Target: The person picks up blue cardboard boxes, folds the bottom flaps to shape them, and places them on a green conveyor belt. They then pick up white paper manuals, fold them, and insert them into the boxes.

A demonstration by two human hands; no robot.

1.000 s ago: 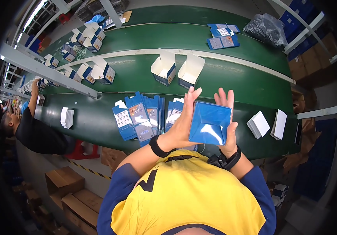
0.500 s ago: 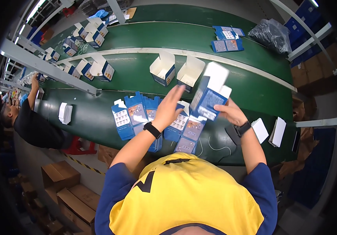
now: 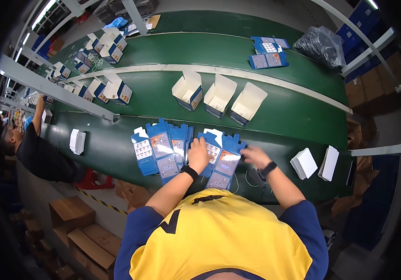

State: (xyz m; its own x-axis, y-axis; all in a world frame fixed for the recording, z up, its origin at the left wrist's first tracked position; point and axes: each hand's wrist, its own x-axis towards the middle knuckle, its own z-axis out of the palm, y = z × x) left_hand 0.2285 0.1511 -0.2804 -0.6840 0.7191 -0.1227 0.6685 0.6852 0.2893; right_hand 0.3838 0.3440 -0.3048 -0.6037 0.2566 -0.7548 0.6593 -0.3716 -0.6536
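In front of me lie flat blue printed cartons in two stacks, a left stack (image 3: 162, 142) and a right stack (image 3: 228, 161). My left hand (image 3: 198, 156) rests over the left edge of the right stack, its fingers extended and lying flat. At the opposite edge of that stack is my right hand (image 3: 255, 157), smeared by motion, with its fingertips close to the carton's side; whether they grip it is unclear. Beyond my hands three opened-up boxes stand in a row: a left box (image 3: 188, 91), a middle box (image 3: 219, 95) and a right box (image 3: 248, 103), lids raised, white inside.
White stacked cards (image 3: 304, 164) and a second white stack (image 3: 329, 163) lie to the right, a third white stack (image 3: 77, 142) to the left. More boxes (image 3: 117, 89) stand behind a metal post (image 3: 55, 88). A co-worker (image 3: 41, 149) works at far left.
The box from my right hand now stands at the right end of the row. Both hands have come back to the flat cartons, the left one lowered onto them.
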